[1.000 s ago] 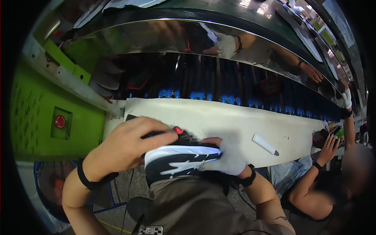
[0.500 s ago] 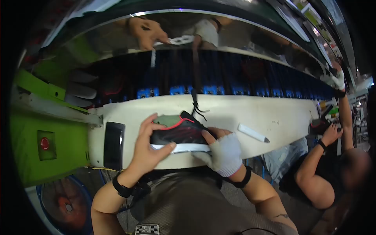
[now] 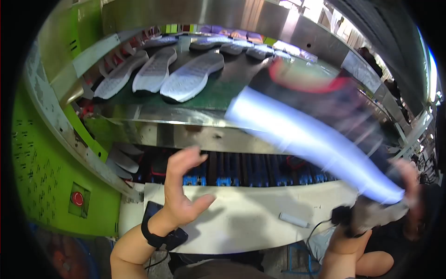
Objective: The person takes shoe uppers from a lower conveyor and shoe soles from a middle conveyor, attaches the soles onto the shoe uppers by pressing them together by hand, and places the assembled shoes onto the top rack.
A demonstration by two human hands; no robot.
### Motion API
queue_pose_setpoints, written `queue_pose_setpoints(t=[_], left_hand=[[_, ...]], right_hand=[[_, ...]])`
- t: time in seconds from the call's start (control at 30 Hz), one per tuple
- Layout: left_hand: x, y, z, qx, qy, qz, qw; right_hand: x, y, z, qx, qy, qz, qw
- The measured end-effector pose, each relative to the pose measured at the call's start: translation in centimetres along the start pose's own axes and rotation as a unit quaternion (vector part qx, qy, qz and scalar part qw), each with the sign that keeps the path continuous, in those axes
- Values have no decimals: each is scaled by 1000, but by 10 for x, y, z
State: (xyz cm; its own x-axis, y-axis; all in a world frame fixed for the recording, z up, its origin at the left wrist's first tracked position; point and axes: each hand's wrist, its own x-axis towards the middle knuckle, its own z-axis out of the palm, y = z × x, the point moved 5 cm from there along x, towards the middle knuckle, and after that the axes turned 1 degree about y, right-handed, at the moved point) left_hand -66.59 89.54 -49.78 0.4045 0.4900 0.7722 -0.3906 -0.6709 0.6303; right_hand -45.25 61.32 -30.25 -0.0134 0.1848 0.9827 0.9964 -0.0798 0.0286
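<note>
Close to the camera, a black shoe (image 3: 320, 109) with red trim, a grey-green lining and a thick white midsole is lifted up at the right, smeared by motion. My right hand (image 3: 383, 211), in a whitish glove that leaves fingertips bare, grips it by its lower right end. My left hand (image 3: 186, 190) hovers over the white worktop (image 3: 241, 223), holding nothing, with fingers curled but apart from the thumb. A grey-white pen-like tool (image 3: 293, 219) lies on the worktop between my hands.
Several grey-white soles (image 3: 193, 76) rest on a green upper belt (image 3: 209, 100) behind a metal edge. Below runs a dark roller conveyor (image 3: 241, 167) with blue parts. A green machine panel (image 3: 42, 172) with a red button (image 3: 77, 198) stands left. A dark phone (image 3: 152, 210) lies near my left wrist.
The shoe has left the worktop, raised up and rightward in my right hand. My left hand has let go of it. The view has tilted up, bringing the upper belt of soles into sight.
</note>
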Motion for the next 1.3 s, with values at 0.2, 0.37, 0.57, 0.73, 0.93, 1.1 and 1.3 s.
queue_pose_setpoints(t=[0.2, 0.37, 0.57, 0.73, 0.93, 1.1, 1.3], left_hand=[[-45, -165, -25, 492, -94, -120, 857], [-30, -231, -54, 453, -169, -456, 747], [-32, -222, -43, 506, -182, -414, 734], [-29, -208, 29, 433, -310, -216, 818], [-24, -238, 215, 246, -165, -118, 948], [-17, -268, 208, 275, -176, -119, 938], [6, -317, -93, 608, -182, -261, 728]], right_hand=[[147, 17, 97, -126, 130, -299, 937], [185, 70, 246, -242, -165, -88, 952], [95, 20, 242, -99, -52, -270, 956], [-17, 53, 256, 10, -356, -25, 934], [-20, 56, 262, -26, -406, 99, 908], [-23, 57, 266, -2, -408, 101, 907], [-23, 53, 267, -31, -399, 120, 909]])
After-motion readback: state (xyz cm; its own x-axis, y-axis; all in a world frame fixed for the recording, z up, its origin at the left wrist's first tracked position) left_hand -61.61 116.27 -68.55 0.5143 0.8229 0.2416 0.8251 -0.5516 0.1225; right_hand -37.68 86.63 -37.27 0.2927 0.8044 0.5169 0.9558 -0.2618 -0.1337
